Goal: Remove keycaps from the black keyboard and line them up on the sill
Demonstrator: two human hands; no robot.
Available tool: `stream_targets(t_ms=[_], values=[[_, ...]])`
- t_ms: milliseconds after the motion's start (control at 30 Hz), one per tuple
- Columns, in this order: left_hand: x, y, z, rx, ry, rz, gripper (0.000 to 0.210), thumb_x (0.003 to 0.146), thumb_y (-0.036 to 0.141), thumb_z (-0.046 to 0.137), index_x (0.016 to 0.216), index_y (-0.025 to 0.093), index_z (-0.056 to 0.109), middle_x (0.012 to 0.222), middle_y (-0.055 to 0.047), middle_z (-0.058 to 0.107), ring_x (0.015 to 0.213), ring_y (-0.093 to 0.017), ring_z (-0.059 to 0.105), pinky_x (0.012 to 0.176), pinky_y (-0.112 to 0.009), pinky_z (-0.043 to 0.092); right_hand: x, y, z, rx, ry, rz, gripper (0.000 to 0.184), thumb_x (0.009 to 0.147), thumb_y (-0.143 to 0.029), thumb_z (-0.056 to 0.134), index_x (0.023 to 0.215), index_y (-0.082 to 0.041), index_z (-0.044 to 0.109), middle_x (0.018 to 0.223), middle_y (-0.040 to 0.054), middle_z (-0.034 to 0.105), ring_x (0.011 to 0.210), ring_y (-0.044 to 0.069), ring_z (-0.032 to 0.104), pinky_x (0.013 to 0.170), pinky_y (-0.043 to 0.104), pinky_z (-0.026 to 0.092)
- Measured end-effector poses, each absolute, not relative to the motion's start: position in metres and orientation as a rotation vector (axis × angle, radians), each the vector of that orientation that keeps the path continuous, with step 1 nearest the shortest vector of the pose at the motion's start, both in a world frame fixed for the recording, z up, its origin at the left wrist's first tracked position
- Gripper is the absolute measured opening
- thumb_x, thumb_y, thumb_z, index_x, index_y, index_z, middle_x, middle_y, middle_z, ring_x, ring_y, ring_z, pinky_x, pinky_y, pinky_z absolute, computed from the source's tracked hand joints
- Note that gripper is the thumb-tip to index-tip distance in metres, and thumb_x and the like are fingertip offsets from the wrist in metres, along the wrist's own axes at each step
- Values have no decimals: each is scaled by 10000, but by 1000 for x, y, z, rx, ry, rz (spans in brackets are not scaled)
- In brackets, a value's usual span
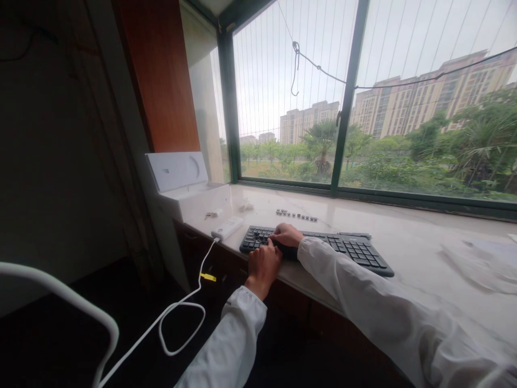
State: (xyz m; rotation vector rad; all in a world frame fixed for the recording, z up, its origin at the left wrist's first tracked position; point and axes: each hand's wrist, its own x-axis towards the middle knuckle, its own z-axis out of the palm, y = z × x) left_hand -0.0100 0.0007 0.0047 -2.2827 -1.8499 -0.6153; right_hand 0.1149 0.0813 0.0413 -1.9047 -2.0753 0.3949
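A black computer keyboard point(365, 253) lies on the pale stone windowsill, and both hands are at its left part. My left hand point(263, 265) rests at the keyboard's front edge, fingers curled and thumb pointing up to the keys. Reaching in from the right, my right hand point(286, 235) is closed, its bent fingertips down at the keys beside my left thumb. Whatever the fingertips hold is too small to tell. Around them some key spots look bare. Behind the keyboard, several loose keycaps point(299, 216) lie in a row.
An open white box point(189, 199) stands at the left end of the sill. Near it lie a white power bank-like device point(228, 228) and a white cable point(197, 291) with a yellow tag. A crumpled clear plastic bag point(476, 264) lies at right. The window point(291, 183) borders the back.
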Motion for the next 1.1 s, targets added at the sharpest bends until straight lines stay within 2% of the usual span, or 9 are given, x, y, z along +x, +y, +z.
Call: stream_targets(t_ms=[367,1100], values=[[-11,1,5,-2305,-1862,-622,397,972,344,366,1268,139,535,846,-110,716,828,-255,706,693,-319,505,117,84,41,-1880,-2074,413,367,733,-547,703,865,-211,772,817,47,721,828,183,629,653,228,405],[-11,2,9,-2335,-1860,-603,378,972,323,368,1229,120,558,825,-123,709,826,-254,707,696,-316,507,116,83,42,-1887,-2099,388,368,762,-558,670,884,-226,775,841,46,722,827,179,630,631,233,387]])
